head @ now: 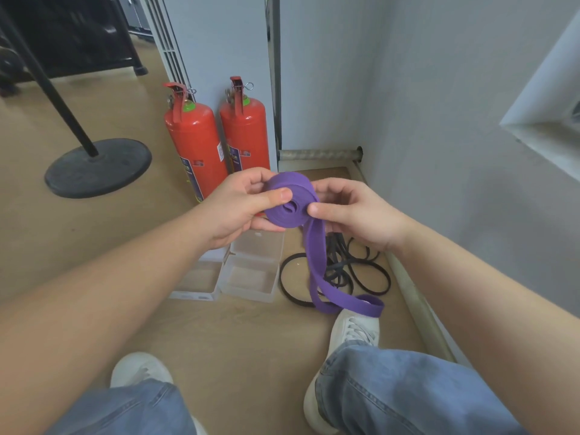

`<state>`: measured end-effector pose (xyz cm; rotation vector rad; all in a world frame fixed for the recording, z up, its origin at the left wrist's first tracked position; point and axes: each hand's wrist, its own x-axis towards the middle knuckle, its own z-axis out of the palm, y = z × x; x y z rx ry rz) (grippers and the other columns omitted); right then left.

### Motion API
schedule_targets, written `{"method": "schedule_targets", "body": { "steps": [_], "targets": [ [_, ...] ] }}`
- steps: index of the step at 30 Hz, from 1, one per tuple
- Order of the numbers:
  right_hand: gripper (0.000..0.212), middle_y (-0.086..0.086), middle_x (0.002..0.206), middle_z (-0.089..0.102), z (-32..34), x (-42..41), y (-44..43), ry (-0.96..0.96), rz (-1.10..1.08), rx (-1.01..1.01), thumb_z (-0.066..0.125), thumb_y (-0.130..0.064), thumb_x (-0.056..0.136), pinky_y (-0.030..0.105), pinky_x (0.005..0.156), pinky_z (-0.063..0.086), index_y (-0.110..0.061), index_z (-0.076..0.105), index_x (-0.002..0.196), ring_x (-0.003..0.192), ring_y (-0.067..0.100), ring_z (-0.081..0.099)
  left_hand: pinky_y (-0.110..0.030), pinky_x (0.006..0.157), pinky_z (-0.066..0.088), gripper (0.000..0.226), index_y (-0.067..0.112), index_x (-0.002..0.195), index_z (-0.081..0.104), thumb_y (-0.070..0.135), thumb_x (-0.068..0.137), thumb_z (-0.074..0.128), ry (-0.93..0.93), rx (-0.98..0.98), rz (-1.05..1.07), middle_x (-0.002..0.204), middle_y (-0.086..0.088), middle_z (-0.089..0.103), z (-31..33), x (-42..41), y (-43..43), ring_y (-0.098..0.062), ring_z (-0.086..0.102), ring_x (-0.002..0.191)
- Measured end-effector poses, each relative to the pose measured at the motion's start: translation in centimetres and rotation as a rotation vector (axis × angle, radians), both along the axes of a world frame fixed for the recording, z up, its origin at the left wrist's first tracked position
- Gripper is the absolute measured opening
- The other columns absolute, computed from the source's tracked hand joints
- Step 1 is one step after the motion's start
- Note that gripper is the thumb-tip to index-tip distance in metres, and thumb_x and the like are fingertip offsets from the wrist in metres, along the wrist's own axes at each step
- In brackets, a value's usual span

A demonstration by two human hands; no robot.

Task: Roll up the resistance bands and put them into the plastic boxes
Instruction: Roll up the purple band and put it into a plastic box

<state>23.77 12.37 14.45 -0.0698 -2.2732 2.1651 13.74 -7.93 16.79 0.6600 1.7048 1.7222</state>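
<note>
I see a wooden floor (94, 246) that fills most of the view, with a grey wall (439, 89) on the right side. At far left a black round stand base (99, 166) rests on the floor. Two red fire extinguishers (196, 142) stand upright side by side against a white panel, far behind my hands. My legs in blue jeans (392, 387) and white shoes (354, 328) are at the near edge.

On the floor, just below my hands, there are two clear plastic boxes (251, 271), open and touching each other, the left one partly hidden by my left forearm. I cannot tell if anything lies inside them. To the right of the boxes, a pile of black resistance bands (339, 274) lies loose on the floor, near the wall.

The purple resistance band (290, 204) is in the air above the boxes, partly rolled into a flat coil. Its free tail hangs down and its end loop lies on the floor, beside the toe of my right shoe.

My left hand (241, 208) is closed on the left side of the coil, thumb pressing on its face. My right hand (351, 211) is closed on the right edge of the coil, where the tail leaves it.
</note>
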Motion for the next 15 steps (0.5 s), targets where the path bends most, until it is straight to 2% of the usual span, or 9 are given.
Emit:
{"method": "schedule_targets", "body": {
  "steps": [2, 4, 7, 9, 10, 12, 14, 15],
  "targets": [
    [0.042, 0.013, 0.111, 0.074, -0.1, 0.1, 0.7, -0.037, 0.038, -0.007, 0.075, -0.01, 0.083, 0.054, 0.1, 0.053, -0.012, 0.068, 0.124, 0.1, 0.031, 0.068, -0.042, 0.072, 0.063, 0.024, 0.006, 0.112, 0.06, 0.012, 0.089, 0.066, -0.005, 0.043, 0.033, 0.106, -0.01, 0.074, 0.2, 0.1, 0.2, -0.026, 0.074, 0.097],
    [0.041, 0.01, 0.106, 0.075, 0.2, 0.0, 1.5, -0.039, 0.04, 0.084, 0.074, -0.003, 0.083, 0.048, 0.092, 0.058, -0.013, 0.069, 0.122, 0.093, 0.027, 0.069, -0.043, 0.073, 0.063, 0.022, 0.006, 0.112, 0.06, 0.012, 0.091, 0.065, -0.001, 0.064, 0.048, 0.105, -0.008, 0.075, 0.4, 0.1, 0.3, -0.026, 0.074, 0.098],
    [0.038, 0.001, 0.092, 0.075, 1.6, 0.1, 1.9, -0.059, 0.057, 0.433, 0.062, 0.013, 0.084, 0.032, 0.071, 0.056, -0.018, 0.069, 0.105, 0.075, 0.016, 0.067, -0.041, 0.071, 0.063, 0.019, 0.007, 0.112, 0.059, 0.009, 0.094, 0.062, -0.007, 0.093, 0.059, 0.104, -0.006, 0.075, 0.4, 0.4, 0.4, -0.023, 0.074, 0.096],
    [0.032, -0.002, 0.08, 0.071, 2.1, 0.0, 1.6, -0.04, 0.01, 0.782, 0.06, 0.009, 0.08, 0.031, 0.07, 0.051, -0.022, 0.065, 0.089, 0.066, 0.009, 0.063, -0.038, 0.069, 0.063, 0.018, 0.006, 0.113, 0.058, 0.009, 0.095, 0.061, -0.024, 0.121, 0.071, 0.104, -0.006, 0.075, 0.5, 0.6, 0.6, -0.023, 0.075, 0.095],
    [0.027, -0.003, 0.078, 0.069, 2.1, 0.0, 1.4, -0.032, -0.021, 0.853, 0.061, 0.004, 0.079, 0.03, 0.069, 0.05, -0.022, 0.065, 0.087, 0.062, 0.006, 0.061, -0.037, 0.069, 0.062, 0.018, 0.006, 0.113, 0.057, 0.009, 0.096, 0.06, -0.033, 0.134, 0.077, 0.104, -0.006, 0.075, 0.6, 0.6, 0.7, -0.023, 0.075, 0.094],
    [0.024, 0.002, 0.085, 0.07, 1.7, 0.1, 1.0, -0.076, 0.014, 0.71, 0.064, -0.001, 0.078, 0.033, 0.065, 0.054, -0.016, 0.067, 0.097, 0.063, 0.011, 0.063, -0.037, 0.069, 0.062, 0.017, 0.006, 0.113, 0.057, 0.009, 0.096, 0.06, -0.043, 0.149, 0.084, 0.105, -0.007, 0.075, 0.7, 0.6, 0.7, -0.023, 0.075, 0.094],
    [0.036, 0.004, 0.099, 0.071, 1.1, 0.1, 0.7, -0.131, 0.087, 0.588, 0.068, -0.004, 0.078, 0.036, 0.065, 0.059, -0.015, 0.064, 0.113, 0.072, 0.025, 0.068, -0.038, 0.069, 0.062, 0.017, 0.006, 0.113, 0.057, 0.009, 0.097, 0.059, -0.039, 0.154, 0.089, 0.105, -0.007, 0.075, 0.8, 0.6, 0.6, -0.023, 0.075, 0.094],
    [0.039, 0.0, 0.1, 0.07, 0.8, 0.1, 0.6, -0.149, 0.108, 0.594, 0.071, -0.005, 0.08, 0.036, 0.066, 0.059, -0.016, 0.063, 0.117, 0.071, 0.023, 0.069, -0.038, 0.069, 0.062, 0.018, 0.005, 0.114, 0.056, 0.008, 0.097, 0.059, -0.039, 0.155, 0.092, 0.106, -0.008, 0.075, 0.9, 0.6, 0.6, -0.024, 0.075, 0.095]
  ]
}}
